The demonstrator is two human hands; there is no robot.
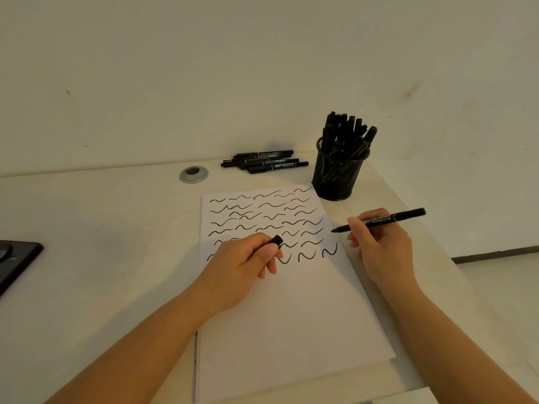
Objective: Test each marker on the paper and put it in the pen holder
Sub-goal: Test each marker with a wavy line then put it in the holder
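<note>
Head view looks down on a pale desk (87, 217) with the sheet of paper (291, 310) as its centre, so I'll place everything from that sheet; its far half is filled with rows of black squiggles, its near half bare, which suggests to me that many markers have had their turn and room is left for more. The right hand (382, 243), just off the paper's right edge, grasps an uncapped marker (382, 221) in a writing grip, tip pointing back toward the sheet and apparently lifted clear of it (whether it hovers or barely touches the desk I cannot tell); the last bold mark lies just inside that edge, so I judge this marker has probably made its test stroke. The left hand (248, 263) rests over the paper's middle-left, fingers curled round the cap (277, 239), kept ready, I'd guess, so the two can be pressed together without hunting for it, while its weight also steadies the sheet. Beyond the paper's far right corner stands the black mesh pen holder (338, 176), crowded with markers, near enough for a short reach; beyond the far edge, to the holder's left, lies a small pile of loose markers (262, 161), presumably untested; a round cable grommet (193, 174) sits beyond the far left corner; a dark device (17, 260) lies well off to the paper's left.
</note>
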